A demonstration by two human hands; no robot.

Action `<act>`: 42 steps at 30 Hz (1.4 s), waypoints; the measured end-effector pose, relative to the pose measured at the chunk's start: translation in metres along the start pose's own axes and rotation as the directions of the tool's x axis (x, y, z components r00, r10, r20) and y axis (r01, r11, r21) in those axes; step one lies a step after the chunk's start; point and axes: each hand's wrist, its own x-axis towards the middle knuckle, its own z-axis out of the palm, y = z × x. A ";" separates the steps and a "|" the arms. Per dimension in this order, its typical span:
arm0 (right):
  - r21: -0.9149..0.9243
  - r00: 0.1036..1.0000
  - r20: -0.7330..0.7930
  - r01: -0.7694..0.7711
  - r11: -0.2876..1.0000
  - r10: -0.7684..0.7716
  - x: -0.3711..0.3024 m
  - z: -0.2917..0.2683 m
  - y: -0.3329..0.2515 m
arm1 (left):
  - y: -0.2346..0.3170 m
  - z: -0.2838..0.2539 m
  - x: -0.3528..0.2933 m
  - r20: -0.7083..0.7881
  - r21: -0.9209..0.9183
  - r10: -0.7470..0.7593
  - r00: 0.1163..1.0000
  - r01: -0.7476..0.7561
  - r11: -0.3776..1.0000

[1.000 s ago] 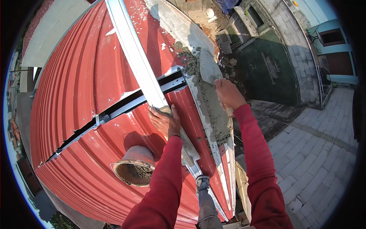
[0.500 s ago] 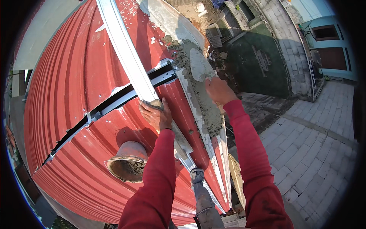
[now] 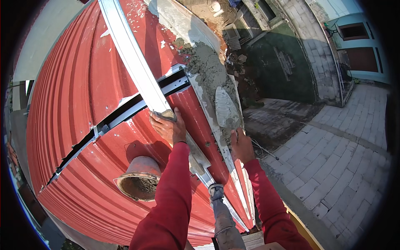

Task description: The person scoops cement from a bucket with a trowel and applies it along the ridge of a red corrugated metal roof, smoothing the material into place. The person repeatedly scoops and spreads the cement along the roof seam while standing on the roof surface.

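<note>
Landmark = the orange-grey bucket on the red ribbed roof. Right hand: right of the bucket and a bit farther out, curled round the handle of a trowel, forefinger and thumb up near the blade end; handle mostly hidden by the fingers. Red-sleeved forearm comes up from below, well right of the bucket. Trowel blade points away, mortar-smeared and streaked, over the band of mortar; can't tell if it's pressing or just above. Left hand: just beyond the bucket and slightly right, bent over the near end of a long silver metal strip, fingers on the left and thumb on the right of a grey-brown block; can't tell whether it's gripping or only bearing down. Left forearm passes close by the bucket's right side in view. Mortar-stained board right of the bucket, near the left wrist. Bucket mouth faces the wearer, wire handle at its left rim, grey-brown mortar inside, level unclear. Dark gap cuts across the roof beyond the bucket. White pail far beyond the bucket, on the ground; contents too small to read. Grey paving lies well right of the bucket, below the roof.
</note>
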 end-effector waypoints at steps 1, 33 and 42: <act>0.058 1.000 0.020 -0.006 0.998 0.005 -0.006 0.001 -0.002 | -0.004 -0.002 0.004 -0.012 -0.012 -0.009 1.000 0.008 1.000; -0.145 0.982 -0.162 0.079 0.986 -0.102 -0.020 0.049 0.037 | 0.000 0.009 -0.002 0.030 -0.019 -0.031 0.999 0.032 0.999; 0.550 0.941 0.322 -0.275 0.788 0.103 0.070 -0.119 -0.045 | -0.010 0.008 0.006 -0.048 -0.012 -0.022 0.999 0.022 1.000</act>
